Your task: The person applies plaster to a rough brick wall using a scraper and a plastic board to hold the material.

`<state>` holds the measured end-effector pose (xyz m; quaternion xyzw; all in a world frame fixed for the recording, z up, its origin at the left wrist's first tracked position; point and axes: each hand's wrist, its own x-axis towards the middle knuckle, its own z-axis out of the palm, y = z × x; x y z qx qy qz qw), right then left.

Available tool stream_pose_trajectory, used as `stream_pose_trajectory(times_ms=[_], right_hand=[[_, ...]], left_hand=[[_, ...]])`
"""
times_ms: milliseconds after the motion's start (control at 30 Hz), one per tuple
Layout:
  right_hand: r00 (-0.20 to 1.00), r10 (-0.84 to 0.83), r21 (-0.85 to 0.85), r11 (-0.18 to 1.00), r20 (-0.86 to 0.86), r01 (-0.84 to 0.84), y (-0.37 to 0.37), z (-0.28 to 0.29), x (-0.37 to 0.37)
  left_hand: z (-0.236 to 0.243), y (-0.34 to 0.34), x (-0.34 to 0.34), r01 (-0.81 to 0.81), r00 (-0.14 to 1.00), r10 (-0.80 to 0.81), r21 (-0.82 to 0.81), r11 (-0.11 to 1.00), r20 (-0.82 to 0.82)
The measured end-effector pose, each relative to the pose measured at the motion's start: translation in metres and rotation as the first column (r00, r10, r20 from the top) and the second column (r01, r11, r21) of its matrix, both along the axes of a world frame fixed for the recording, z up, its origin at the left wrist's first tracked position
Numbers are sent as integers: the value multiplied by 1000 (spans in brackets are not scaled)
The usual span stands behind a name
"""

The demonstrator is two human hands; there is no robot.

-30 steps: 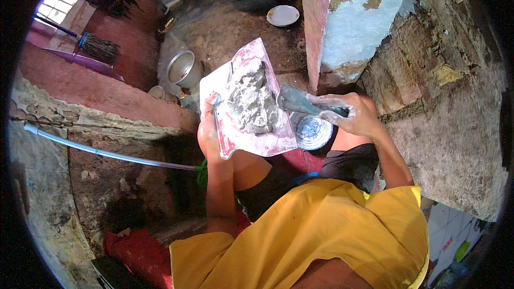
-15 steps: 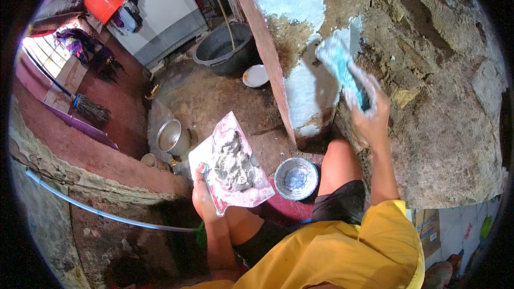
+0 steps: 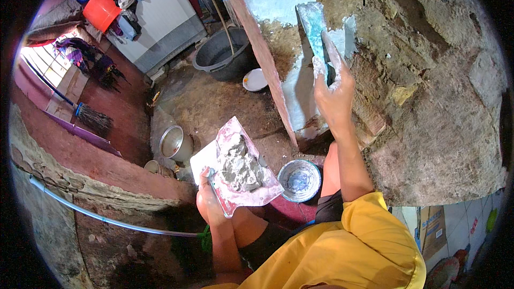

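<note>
**Where my arms are right now**

My right hand [image 3: 333,93] is stretched way up and out front, arm nearly straight, fingers [image 3: 327,48] extended flat. My left hand [image 3: 210,195] sits low by my knee, elbow bent, fingers curled tight in a grip.

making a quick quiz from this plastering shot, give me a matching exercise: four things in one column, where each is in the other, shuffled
Things:
1. flat blue-smeared plastering trowel
2. pink-edged board heaped with grey mortar
3. small blue-and-white patterned bowl
4. dark grey round plastic basin

Places:
a. on the ground by the person's knee
b. pressed to the rough wall by the right hand
c. on the floor beside a small white dish
d. held up by the left hand

Pairs: 1-b, 2-d, 3-a, 4-c
</note>
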<state>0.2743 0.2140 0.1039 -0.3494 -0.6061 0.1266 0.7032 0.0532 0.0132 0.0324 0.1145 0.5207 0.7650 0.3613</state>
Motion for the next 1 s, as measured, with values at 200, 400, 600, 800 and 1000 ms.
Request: stream_pose_trajectory(times_ms=[200, 400, 600, 800, 1000], right_hand=[[998, -65, 53, 997, 14, 64, 2, -3, -8], [998, -33, -32, 999, 48, 34, -15, -22, -15], [999, -2, -38, 999, -40, 0, -16, -7, -11], [995, -50, -113, 992, 88, 60, -18, -3, -14], [997, -50, 52, 998, 56, 47, -20, -13, -8]], left_hand=[[-6, 1, -8, 41, 997, -45, 60, 997, 57], [6, 3, -1, -7, 997, 7, -4, 1000, 81], [-2, 0, -6, 4, 997, -5, 22, 1000, 71], [-2, -1, -7, 12, 1000, -12, 11, 1000, 28], [8, -2, 1, 10, 1000, -11, -17, 1000, -7]])
